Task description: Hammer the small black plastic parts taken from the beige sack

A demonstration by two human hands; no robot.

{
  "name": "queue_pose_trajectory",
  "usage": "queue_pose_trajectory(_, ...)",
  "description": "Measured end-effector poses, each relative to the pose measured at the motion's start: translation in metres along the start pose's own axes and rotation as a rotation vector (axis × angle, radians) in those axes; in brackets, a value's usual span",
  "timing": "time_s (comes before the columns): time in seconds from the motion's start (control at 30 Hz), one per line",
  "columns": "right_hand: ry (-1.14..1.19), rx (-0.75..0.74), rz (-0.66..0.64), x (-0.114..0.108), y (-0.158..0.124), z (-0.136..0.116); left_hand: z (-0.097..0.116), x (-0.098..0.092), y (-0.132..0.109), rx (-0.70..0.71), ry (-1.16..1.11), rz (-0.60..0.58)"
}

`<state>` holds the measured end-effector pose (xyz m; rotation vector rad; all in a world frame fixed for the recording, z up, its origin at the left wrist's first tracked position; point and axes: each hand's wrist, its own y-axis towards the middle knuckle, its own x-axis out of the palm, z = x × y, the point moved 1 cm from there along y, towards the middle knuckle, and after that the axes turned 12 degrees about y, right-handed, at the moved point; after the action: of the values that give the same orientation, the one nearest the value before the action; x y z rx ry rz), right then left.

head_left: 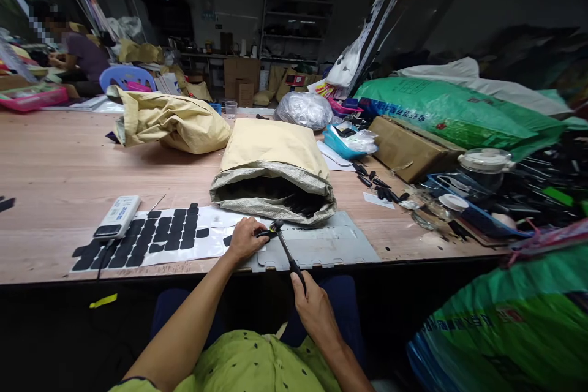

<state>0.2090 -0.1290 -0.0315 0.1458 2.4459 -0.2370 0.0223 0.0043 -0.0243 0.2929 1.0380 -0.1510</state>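
Note:
My right hand [312, 306] is wrapped round the black grip of a small hammer [288, 251]. The hammer's head rests on or just above a small black piece [265, 234] at the table's front. My left hand [247, 239] pinches that black piece against a grey board [316, 245]; its exact kind is too small to tell. Behind the hammer lies an open paper sack [275, 153], its dark mouth facing me with black items inside. Left of my left hand, a white sheet [206, 245] carries rows of black rounded-square stickers [177, 229].
A white box-shaped device [118, 215] with a cable stands at the left. A second paper sack [179, 122] lies behind. Loose black parts [376, 184], a cardboard box [408, 147] and a lidded jar [486, 165] crowd the right. A person [82, 55] sits at far left.

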Motion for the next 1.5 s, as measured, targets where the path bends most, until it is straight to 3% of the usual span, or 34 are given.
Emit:
queue_pose_trajectory(0.33,-0.044,0.010,-0.087,0.007,-0.005,-0.007,0.000,0.001,0.001,0.000,0.008,-0.003)
queue_pose_trajectory(0.5,-0.018,0.086,-0.049,-0.009,0.005,-0.003,0.001,0.001,-0.001,-0.013,-0.015,0.018)
queue_pose_trajectory(0.7,-0.146,0.239,-0.013,-0.025,0.018,0.006,0.001,0.001,-0.001,0.003,0.015,0.004)
queue_pose_trajectory(1.1,-0.375,0.275,-0.030,-0.022,0.020,-0.003,-0.001,-0.006,0.001,0.025,-0.050,-0.014)
queue_pose_trajectory(1.2,-0.374,0.274,-0.031,-0.022,0.019,-0.004,0.009,-0.014,-0.018,0.071,-0.136,0.032)
queue_pose_trajectory(1.3,-0.359,0.280,-0.042,-0.022,0.019,-0.004,0.023,-0.016,-0.064,0.189,-0.235,0.034)
queue_pose_trajectory(1.4,-0.356,0.288,-0.048,-0.023,0.020,-0.004,0.026,-0.003,-0.116,0.281,-0.226,-0.174)
queue_pose_trajectory(1.43,-0.355,0.289,-0.050,-0.023,0.020,-0.003,0.022,0.006,-0.128,0.240,-0.203,-0.266)
queue_pose_trajectory(1.5,-0.350,0.288,-0.051,-0.023,0.020,-0.002,0.002,0.029,-0.144,0.002,-0.117,-0.439)
